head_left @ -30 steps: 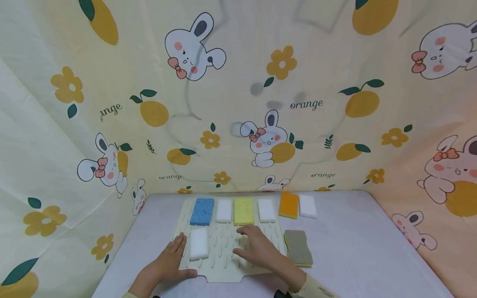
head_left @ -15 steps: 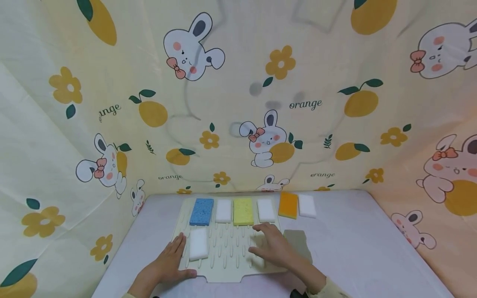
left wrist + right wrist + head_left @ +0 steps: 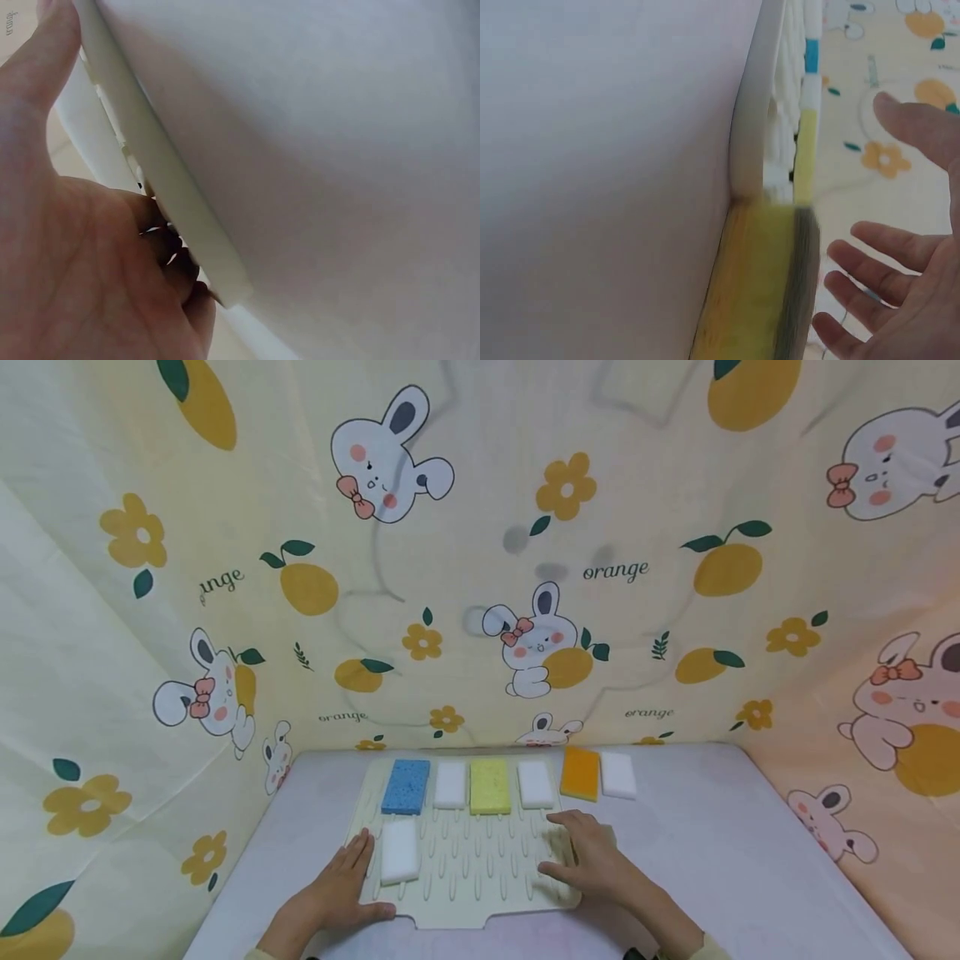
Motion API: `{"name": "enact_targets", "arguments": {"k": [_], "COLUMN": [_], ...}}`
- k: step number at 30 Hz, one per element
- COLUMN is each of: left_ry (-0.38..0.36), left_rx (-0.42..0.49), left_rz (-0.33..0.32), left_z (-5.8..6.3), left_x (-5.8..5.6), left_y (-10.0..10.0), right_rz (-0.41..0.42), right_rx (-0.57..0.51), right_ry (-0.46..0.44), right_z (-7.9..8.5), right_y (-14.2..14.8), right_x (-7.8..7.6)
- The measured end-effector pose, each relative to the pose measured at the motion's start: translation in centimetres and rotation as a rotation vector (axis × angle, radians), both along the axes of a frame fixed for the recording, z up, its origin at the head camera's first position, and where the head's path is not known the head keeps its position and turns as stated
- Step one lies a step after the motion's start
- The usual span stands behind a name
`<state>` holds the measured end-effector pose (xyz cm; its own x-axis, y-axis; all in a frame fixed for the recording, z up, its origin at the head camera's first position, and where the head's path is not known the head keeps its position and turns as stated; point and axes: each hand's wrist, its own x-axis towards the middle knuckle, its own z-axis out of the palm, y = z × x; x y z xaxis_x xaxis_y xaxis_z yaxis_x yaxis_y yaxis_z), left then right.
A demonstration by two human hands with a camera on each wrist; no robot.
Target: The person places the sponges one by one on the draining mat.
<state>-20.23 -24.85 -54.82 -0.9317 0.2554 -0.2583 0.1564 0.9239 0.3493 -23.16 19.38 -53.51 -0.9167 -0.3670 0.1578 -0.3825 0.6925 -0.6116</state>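
On my feeds, the right hand (image 3: 588, 860) has its fingers spread, thumb well apart from them, with nothing held between. From the right wrist I see the scourer (image 3: 754, 289) near those fingers, lying on the table (image 3: 712, 860) by the right edge of the board (image 3: 450, 914), grey layer up. I can't tell whether it touches the board. From the head camera the hand and forearm hide most of it. I take the loose spread as a clearance that leaves the scourer unpinched.

The left hand (image 3: 337, 889) lies with straight fingers close together along the board's left side, thumb out at the near edge. That grip on a corner, I judge, is to steady the board against sliding.

Further out, the board carries a back row, left to right: blue sponge (image 3: 406, 787), white pad (image 3: 450, 785), yellow sponge (image 3: 490, 786), second white pad (image 3: 536, 784). Another, the front pad (image 3: 401, 852), sits nearer the left hand. They point lengthwise with the ridges, probably to fit side by side without overlapping.

Off the board's far right corner, I see the orange sponge (image 3: 581, 774) and an outer pad (image 3: 618, 776) side by side, before the printed cloth (image 3: 450, 568).
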Motion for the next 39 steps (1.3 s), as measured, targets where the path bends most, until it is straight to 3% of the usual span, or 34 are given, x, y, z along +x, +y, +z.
{"name": "enact_targets", "arguments": {"k": [7, 19, 28, 39], "left_ry": [-0.002, 0.005, 0.010, 0.003], "left_rx": [0.005, 0.009, 0.003, -0.008], "left_rz": [-0.002, -0.012, -0.016, -0.010], "left_z": [0.0, 0.4, 0.3, -0.3], "left_x": [0.1, 0.2, 0.2, -0.2], "left_y": [0.0, 0.2, 0.2, -0.1], "right_rz": [-0.011, 0.001, 0.052, 0.054], "right_rx": [0.024, 0.083, 0.121, 0.129], "right_ry": [0.047, 0.010, -0.080, -0.166], "right_z": [-0.1, -0.8, -0.5, -0.7], "right_y": [2.7, 6.2, 7.5, 8.5], "right_x": [0.1, -0.4, 0.0, 0.2]}}
